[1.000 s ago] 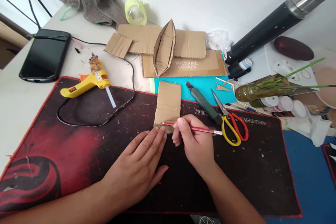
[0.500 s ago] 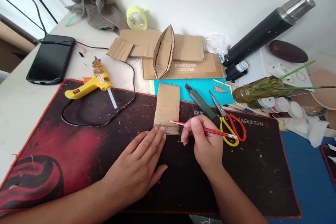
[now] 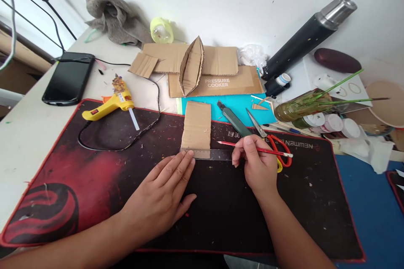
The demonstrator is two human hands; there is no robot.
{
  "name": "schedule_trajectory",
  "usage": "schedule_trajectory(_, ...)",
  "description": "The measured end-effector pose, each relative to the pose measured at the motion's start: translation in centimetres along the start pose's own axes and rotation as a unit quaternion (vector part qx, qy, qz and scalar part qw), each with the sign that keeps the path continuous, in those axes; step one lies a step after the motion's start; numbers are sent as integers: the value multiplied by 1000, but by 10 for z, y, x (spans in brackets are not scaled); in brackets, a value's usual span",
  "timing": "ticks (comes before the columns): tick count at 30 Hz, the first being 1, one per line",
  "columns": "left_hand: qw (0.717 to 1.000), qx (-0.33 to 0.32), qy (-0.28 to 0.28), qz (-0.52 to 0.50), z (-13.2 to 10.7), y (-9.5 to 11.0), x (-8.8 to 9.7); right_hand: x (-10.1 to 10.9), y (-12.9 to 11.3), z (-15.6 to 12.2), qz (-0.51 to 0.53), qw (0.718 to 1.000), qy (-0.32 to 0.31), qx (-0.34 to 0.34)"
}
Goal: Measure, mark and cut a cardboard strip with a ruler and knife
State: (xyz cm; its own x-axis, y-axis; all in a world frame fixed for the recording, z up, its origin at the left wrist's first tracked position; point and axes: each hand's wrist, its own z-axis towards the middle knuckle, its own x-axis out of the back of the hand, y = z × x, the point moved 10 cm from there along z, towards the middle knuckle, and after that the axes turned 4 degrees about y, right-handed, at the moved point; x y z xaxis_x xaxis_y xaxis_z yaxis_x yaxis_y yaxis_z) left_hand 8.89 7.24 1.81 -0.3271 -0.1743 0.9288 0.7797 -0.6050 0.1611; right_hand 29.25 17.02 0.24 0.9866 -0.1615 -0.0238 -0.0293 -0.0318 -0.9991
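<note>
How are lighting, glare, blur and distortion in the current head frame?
Head view: light is soft and fairly even; the steel cap of the dark flask shows bright highlights. Head view: red pencil and PRESSURE COOKER lettering look reasonably sharp, but markings on the clear ruler are too small to read. Head view: the flask leans outward, perhaps partly wide-angle stretch.

Your left hand (image 3: 164, 191) lay palm down, fingers (image 3: 174, 169) extended; your right hand (image 3: 259, 168) held a curled pinch grip.
</note>
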Motion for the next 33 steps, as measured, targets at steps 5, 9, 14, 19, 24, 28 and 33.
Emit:
schedule_trajectory(5,1000,2,-9,8,0,-1,0,1,1,-2,5,1000,3,-5)
schedule_trajectory(9,1000,4,-13,4,1,-1,0,2,1,-3,-1,1000,3,-6)
schedule_trajectory(14,1000,12,-16,8,3,1,2,0,0,-3,-3,1000,-5,-7)
schedule_trajectory(19,1000,13,-21,15,8,7,4,5,0,-3,-9,1000,0,-10)
schedule_trajectory(24,999,-3,-23,26,19,16,0,16,-8,-4,-30,999,32,15)
schedule_trajectory(28,998,-15,-43,39,27,23,-8,14,-15,-8,-57,997,29,39)
schedule_trajectory(33,998,-15,-40,40,31,27,-11,9,-10,-7,-57,998,4,23)
